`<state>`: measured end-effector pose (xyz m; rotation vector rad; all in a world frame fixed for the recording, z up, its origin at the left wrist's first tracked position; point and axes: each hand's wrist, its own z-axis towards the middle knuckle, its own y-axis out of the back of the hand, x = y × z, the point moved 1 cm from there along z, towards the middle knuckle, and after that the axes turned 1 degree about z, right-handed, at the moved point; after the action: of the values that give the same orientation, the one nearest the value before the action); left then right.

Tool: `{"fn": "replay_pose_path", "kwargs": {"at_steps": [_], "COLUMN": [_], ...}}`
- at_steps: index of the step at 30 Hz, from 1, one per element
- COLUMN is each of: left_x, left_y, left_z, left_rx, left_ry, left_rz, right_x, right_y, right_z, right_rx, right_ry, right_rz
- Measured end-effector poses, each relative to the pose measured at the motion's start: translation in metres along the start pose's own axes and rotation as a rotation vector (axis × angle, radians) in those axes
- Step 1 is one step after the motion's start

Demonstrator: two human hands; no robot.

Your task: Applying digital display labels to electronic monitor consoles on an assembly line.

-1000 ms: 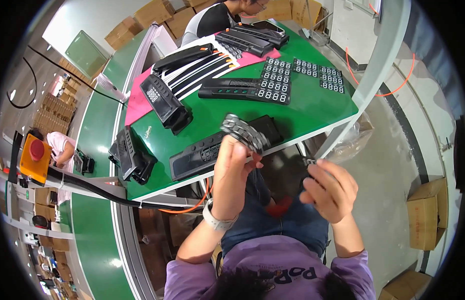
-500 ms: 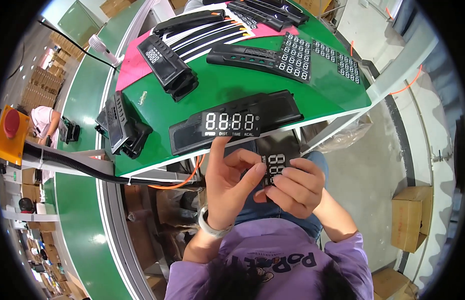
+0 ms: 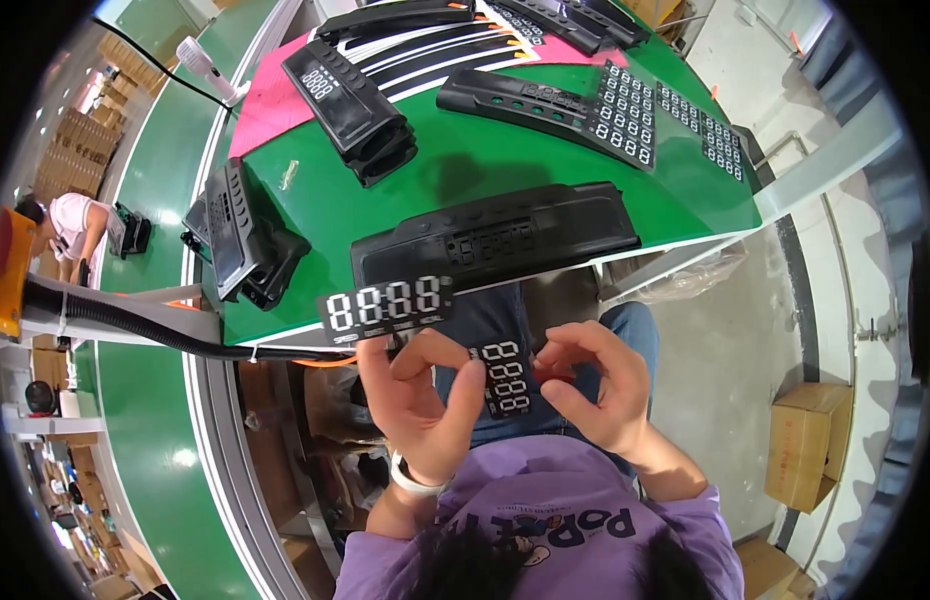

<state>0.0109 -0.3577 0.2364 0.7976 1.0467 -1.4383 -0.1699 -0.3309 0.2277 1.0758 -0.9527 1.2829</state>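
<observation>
My left hand (image 3: 420,400) is closed, with the thumb and a finger pinching one end of a small black display sticker (image 3: 507,380) printed with white digit segments. A second such sticker (image 3: 387,307) clings to its raised index fingertip, near the table's front edge. My right hand (image 3: 603,385) is just beside the pinched sticker, fingers curved and apart, with nothing plainly between them. Beyond both hands, a long black plastic console housing (image 3: 495,235) lies along the table edge, its dark display window with faint digits uncovered by the stickers.
More black housings stand on the green table (image 3: 465,165), one at the left (image 3: 240,235) and one further back (image 3: 350,110). Printed sticker sheets (image 3: 625,115) lie at the right. A black corrugated hose (image 3: 155,325) runs along the left. Another person (image 3: 75,225) is at the far left.
My right hand has come off the pinched sticker and its fingers have spread. My left hand has moved left and nearer with both stickers, uncovering the housing's display window.
</observation>
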Motion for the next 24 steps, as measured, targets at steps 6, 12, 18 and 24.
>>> {"fn": "replay_pose_path", "kwargs": {"at_steps": [6,12,18,24], "left_x": [-0.014,-0.012,0.019,0.041], "left_y": [-0.001,0.004,0.015,0.013], "left_z": [0.013,0.027,0.075,0.084], "left_rx": [0.378,0.463,-0.103,-0.065], "left_ry": [-0.001,-0.188,-0.389,-0.447], "left_rz": [0.326,0.551,0.808,1.069], "right_x": [0.021,0.029,0.036,0.021], "right_y": [0.001,0.01,0.029,0.021], "right_z": [0.028,0.043,0.076,0.115], "right_rx": [0.142,0.309,-0.132,-0.093], "right_ry": [0.113,0.212,-0.062,-0.189], "right_rz": [-0.271,-0.402,-0.082,0.089]}}
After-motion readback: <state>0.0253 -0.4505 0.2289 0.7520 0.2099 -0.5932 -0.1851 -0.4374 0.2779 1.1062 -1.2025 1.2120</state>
